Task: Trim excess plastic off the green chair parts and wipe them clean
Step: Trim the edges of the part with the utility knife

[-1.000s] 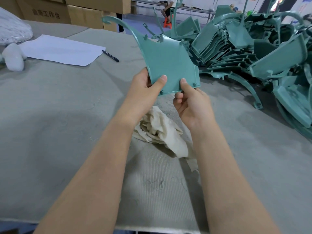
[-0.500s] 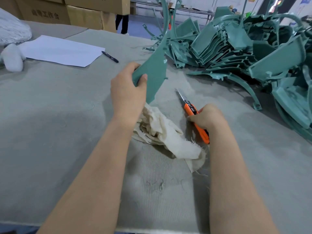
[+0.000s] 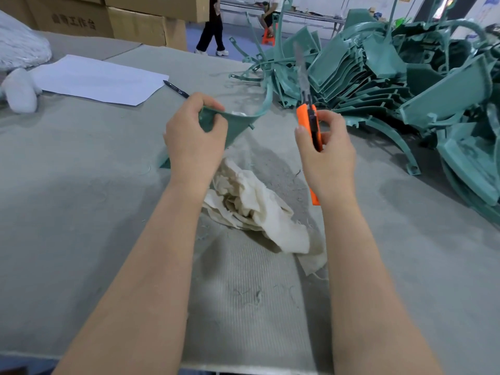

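In the middle of the frame, the left hand (image 3: pixel 195 139) is clamped on the green chair part (image 3: pixel 238 123), and the right hand (image 3: pixel 326 152) grips the orange knife (image 3: pixel 308 117), blade up. The part seems light, stiff and thin; better to hold its flat panel.

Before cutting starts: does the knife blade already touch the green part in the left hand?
Apart. The head view shows bare table between the knife blade and the green part.

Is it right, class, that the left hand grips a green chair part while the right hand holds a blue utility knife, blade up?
Not quite. In the head view the utility knife in the right hand is orange, not blue. The left hand does grip the green chair part.
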Available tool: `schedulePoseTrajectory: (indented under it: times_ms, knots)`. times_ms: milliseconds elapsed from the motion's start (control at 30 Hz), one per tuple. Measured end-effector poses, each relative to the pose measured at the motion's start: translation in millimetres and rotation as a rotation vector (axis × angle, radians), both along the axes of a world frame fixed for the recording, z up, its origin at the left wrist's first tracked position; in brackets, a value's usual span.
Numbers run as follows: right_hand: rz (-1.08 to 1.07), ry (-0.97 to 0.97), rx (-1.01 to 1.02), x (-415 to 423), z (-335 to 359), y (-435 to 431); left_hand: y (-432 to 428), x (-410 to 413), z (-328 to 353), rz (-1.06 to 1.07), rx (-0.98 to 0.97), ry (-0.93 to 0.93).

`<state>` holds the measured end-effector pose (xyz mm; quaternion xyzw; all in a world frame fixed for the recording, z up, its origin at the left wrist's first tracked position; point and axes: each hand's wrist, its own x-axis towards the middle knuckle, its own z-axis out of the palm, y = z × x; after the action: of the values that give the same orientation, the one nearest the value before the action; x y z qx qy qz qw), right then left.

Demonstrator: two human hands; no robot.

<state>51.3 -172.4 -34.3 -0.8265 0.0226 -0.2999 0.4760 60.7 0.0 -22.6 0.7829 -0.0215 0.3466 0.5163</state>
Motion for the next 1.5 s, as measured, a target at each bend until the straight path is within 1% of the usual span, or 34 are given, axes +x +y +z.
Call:
schedulePoseTrajectory:
  times_ms: [133, 233, 333, 500, 600, 733, 800, 867, 933, 1000, 1067, 1133, 1500]
  knots:
    - [0.027, 0.124, -0.14, 3.2, -6.7, 1.8, 0.0, -0.4, -0.8, 0.058, -0.046, 0.062]
    - [0.026, 0.181, -0.168, 5.3, -10.6, 2.3, 2.0, 2.1, -2.2, 0.105, -0.07, 0.119]
    - [0.047, 0.226, -0.191, 6.9, -13.9, 5.6, 3.4, 4.7, -4.0, 0.097, -0.085, 0.142]
    - [0.138, 0.238, -0.142, 5.2, -12.6, 14.3, 4.4, 7.0, -4.1, 0.089, -0.081, 0.166]
    - [0.237, 0.228, -0.063, -0.2, -8.0, 23.2, 5.2, 7.9, -3.6, 0.078, -0.026, 0.19]
    - [0.355, 0.208, -0.048, -9.2, 2.4, 34.6, 5.3, 8.2, -3.1, 0.083, 0.028, 0.215]
    - [0.458, 0.188, -0.016, -14.1, 6.1, 42.1, 4.3, 8.6, -3.4, 0.08, 0.022, 0.23]
    - [0.498, 0.157, -0.016, -16.5, 8.5, 47.3, 3.5, 8.4, -3.5, 0.071, -0.005, 0.243]
    - [0.431, 0.14, -0.017, -14.2, 8.5, 46.1, 3.5, 7.9, -3.2, 0.072, 0.005, 0.234]
    - [0.274, 0.155, -0.069, -8.4, 5.7, 35.0, 3.0, 7.4, -3.3, 0.085, 0.026, 0.223]
    - [0.159, 0.231, -0.16, -3.5, 1.3, 21.9, 2.9, 7.8, -3.0, 0.098, 0.034, 0.22]
    - [0.108, 0.299, -0.219, -1.3, -3.3, 14.3, 3.0, 7.7, -3.0, 0.101, 0.04, 0.221]
    - [0.184, 0.273, -0.141, -0.6, -4.8, 8.2, 4.5, 7.9, -2.0, 0.105, 0.027, 0.226]
